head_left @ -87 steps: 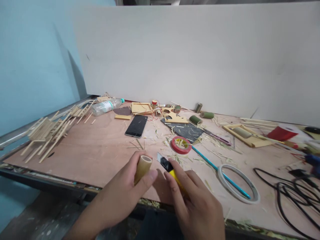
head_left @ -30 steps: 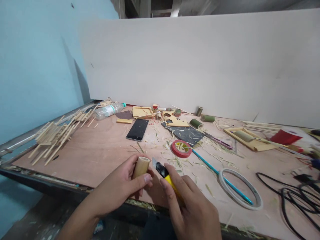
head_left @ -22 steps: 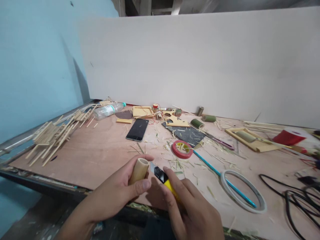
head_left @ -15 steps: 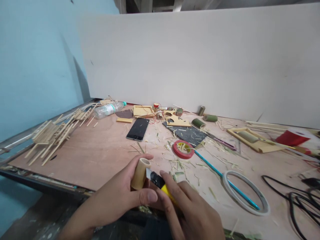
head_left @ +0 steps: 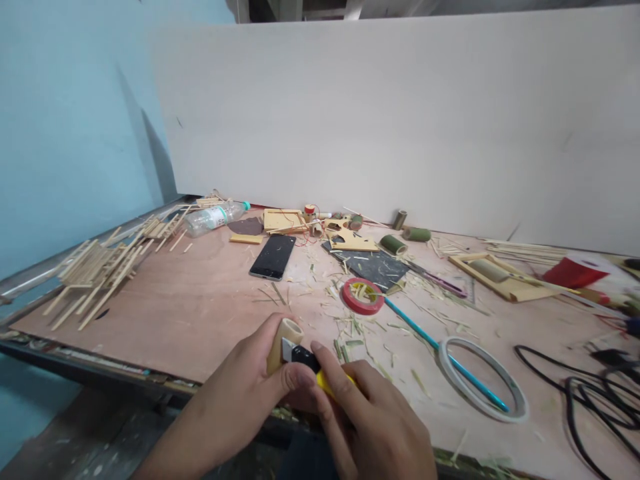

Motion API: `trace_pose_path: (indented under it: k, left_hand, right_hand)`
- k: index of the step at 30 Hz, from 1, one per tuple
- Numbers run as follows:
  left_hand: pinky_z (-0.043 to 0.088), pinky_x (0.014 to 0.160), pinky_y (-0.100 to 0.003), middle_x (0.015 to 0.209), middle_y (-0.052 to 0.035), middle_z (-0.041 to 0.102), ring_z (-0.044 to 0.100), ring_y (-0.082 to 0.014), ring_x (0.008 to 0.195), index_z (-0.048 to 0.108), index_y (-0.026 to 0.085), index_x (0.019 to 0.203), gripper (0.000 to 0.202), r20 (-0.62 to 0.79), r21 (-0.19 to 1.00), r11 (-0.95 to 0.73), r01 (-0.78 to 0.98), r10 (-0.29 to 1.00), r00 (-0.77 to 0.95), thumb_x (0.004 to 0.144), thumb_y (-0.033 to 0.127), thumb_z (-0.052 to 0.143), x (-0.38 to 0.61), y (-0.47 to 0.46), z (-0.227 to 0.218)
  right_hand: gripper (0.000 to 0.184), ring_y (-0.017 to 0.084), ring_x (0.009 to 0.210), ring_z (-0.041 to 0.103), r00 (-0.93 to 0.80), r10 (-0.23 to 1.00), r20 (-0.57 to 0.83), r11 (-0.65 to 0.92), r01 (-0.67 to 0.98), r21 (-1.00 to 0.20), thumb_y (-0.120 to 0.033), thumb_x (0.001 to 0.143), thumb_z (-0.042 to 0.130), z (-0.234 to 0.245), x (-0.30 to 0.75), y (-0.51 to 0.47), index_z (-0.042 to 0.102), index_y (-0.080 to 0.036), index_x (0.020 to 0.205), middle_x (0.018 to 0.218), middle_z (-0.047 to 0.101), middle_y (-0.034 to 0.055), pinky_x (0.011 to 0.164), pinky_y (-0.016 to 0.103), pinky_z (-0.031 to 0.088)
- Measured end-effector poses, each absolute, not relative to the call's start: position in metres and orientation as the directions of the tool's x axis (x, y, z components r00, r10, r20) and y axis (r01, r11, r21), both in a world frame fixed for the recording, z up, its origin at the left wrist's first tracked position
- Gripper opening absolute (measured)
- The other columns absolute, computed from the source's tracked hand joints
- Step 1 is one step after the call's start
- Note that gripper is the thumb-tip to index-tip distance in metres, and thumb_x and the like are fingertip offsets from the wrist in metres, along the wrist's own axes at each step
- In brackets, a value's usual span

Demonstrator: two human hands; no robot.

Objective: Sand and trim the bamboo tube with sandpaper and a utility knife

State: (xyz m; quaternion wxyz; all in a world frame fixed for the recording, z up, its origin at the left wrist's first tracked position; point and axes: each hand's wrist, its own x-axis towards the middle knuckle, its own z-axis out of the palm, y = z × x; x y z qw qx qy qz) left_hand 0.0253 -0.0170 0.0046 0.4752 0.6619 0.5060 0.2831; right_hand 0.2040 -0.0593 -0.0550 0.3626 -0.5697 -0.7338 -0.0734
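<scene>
My left hand (head_left: 245,373) is wrapped round a short hollow bamboo tube (head_left: 277,353), its open end facing up and tilted a little. In my right hand (head_left: 373,407) is a yellow and black utility knife (head_left: 306,358), its blade lying against the side of the tube that faces me. My left thumb is at the knife's black front part. Both hands are over the near edge of the table. Beyond them lie green bamboo shavings and a red roll of tape (head_left: 363,296).
A phone (head_left: 273,257), a plastic bottle (head_left: 216,217) and wooden stick frames (head_left: 100,270) lie to the left. Green bamboo pieces (head_left: 393,244) and dark sandpaper (head_left: 370,265) are farther back. On the right are a white tape ring (head_left: 520,393), a blue rod (head_left: 417,328) and black cable (head_left: 570,393).
The knife blade has moved from the tube's right edge across its near side, leftward. My left thumb has come up to the knife, and the tube leans a little more. The view has shifted slightly.
</scene>
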Motion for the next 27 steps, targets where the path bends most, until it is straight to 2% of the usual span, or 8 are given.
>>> trace_pose_path:
  k: [3, 5, 8, 11, 14, 21, 25, 27]
  left_hand:
    - [0.047, 0.078, -0.030, 0.095, -0.0015, 0.070, 0.063, -0.0232, 0.088, 0.061, 0.023, 0.111, 0.037, -0.114, 0.879, -0.039, 0.475, 0.951, 0.289, 0.098, 0.057, 0.059, 0.027, -0.020, 0.004]
    - [0.046, 0.087, -0.031, 0.105, -0.0018, 0.069, 0.062, -0.0230, 0.099, 0.058, 0.025, 0.119, 0.038, -0.120, 0.891, -0.024, 0.454, 0.950, 0.287, 0.101, 0.058, 0.053, 0.025, -0.020, 0.006]
    - [0.044, 0.093, -0.031, 0.115, -0.0018, 0.065, 0.058, -0.0218, 0.109, 0.051, 0.028, 0.133, 0.039, -0.181, 0.941, 0.052, 0.334, 0.912, 0.369, 0.104, 0.055, 0.051, 0.018, -0.015, 0.010]
    - [0.047, 0.081, -0.028, 0.109, -0.0019, 0.062, 0.058, -0.0204, 0.100, 0.054, 0.026, 0.128, 0.039, -0.227, 0.972, 0.168, 0.162, 0.842, 0.490, 0.100, 0.052, 0.060, 0.013, -0.008, 0.009]
    - [0.048, 0.087, -0.029, 0.112, -0.0022, 0.059, 0.056, -0.0208, 0.106, 0.055, 0.024, 0.123, 0.039, -0.197, 0.978, 0.205, 0.041, 0.840, 0.506, 0.095, 0.045, 0.071, 0.009, -0.004, 0.004]
    - [0.046, 0.088, -0.029, 0.107, 0.0015, 0.061, 0.056, -0.0179, 0.098, 0.049, 0.029, 0.132, 0.040, -0.190, 0.978, 0.117, 0.170, 0.832, 0.521, 0.098, 0.037, 0.068, 0.004, -0.006, 0.010]
    - [0.047, 0.079, -0.027, 0.100, 0.0024, 0.059, 0.059, -0.0180, 0.091, 0.052, 0.029, 0.132, 0.037, -0.244, 0.970, 0.195, 0.148, 0.809, 0.535, 0.098, 0.036, 0.065, 0.007, -0.007, 0.015]
    - [0.048, 0.081, -0.028, 0.099, 0.0024, 0.061, 0.062, -0.0186, 0.093, 0.053, 0.029, 0.132, 0.039, -0.246, 0.969, 0.221, 0.111, 0.808, 0.535, 0.096, 0.035, 0.067, 0.009, -0.008, 0.012]
  right_hand:
    - [0.043, 0.020, 0.072, 0.071, 0.048, 0.811, 0.584, 0.234, 0.887, -0.398, -0.047, 0.108, 0.043, -0.048, 0.203, -0.057, 0.060, -0.028, 0.142, 0.089, 0.071, 0.0028, 0.060, 0.028, 0.050]
    - [0.043, 0.020, 0.074, 0.073, 0.071, 0.817, 0.572, 0.211, 0.887, -0.411, -0.047, 0.108, 0.044, -0.044, 0.203, -0.055, 0.058, -0.029, 0.144, 0.089, 0.072, 0.0018, 0.058, 0.027, 0.050]
    - [0.042, 0.019, 0.077, 0.073, 0.041, 0.817, 0.575, 0.235, 0.886, -0.398, -0.046, 0.108, 0.044, -0.044, 0.204, -0.056, 0.060, -0.030, 0.143, 0.089, 0.072, 0.0014, 0.059, 0.026, 0.050]
    - [0.042, 0.017, 0.076, 0.072, 0.041, 0.812, 0.583, 0.261, 0.867, -0.425, -0.045, 0.108, 0.045, -0.046, 0.205, -0.057, 0.061, -0.027, 0.142, 0.090, 0.072, 0.0022, 0.061, 0.024, 0.051]
    - [0.042, 0.017, 0.075, 0.072, 0.030, 0.800, 0.599, 0.288, 0.858, -0.426, -0.044, 0.107, 0.046, -0.050, 0.207, -0.058, 0.061, -0.026, 0.143, 0.090, 0.071, 0.0027, 0.061, 0.023, 0.051]
    - [0.043, 0.017, 0.068, 0.070, -0.035, 0.782, 0.623, 0.350, 0.851, -0.391, -0.045, 0.108, 0.042, -0.058, 0.211, -0.058, 0.060, -0.029, 0.143, 0.087, 0.071, 0.0031, 0.056, 0.023, 0.051]
    - [0.041, 0.017, 0.068, 0.070, -0.059, 0.786, 0.615, 0.386, 0.824, -0.415, -0.044, 0.108, 0.042, -0.059, 0.212, -0.058, 0.062, -0.028, 0.140, 0.087, 0.072, 0.0038, 0.056, 0.023, 0.053]
    - [0.041, 0.017, 0.067, 0.071, -0.079, 0.788, 0.611, 0.405, 0.814, -0.417, -0.043, 0.108, 0.042, -0.058, 0.213, -0.059, 0.062, -0.029, 0.140, 0.088, 0.072, 0.0039, 0.056, 0.023, 0.053]
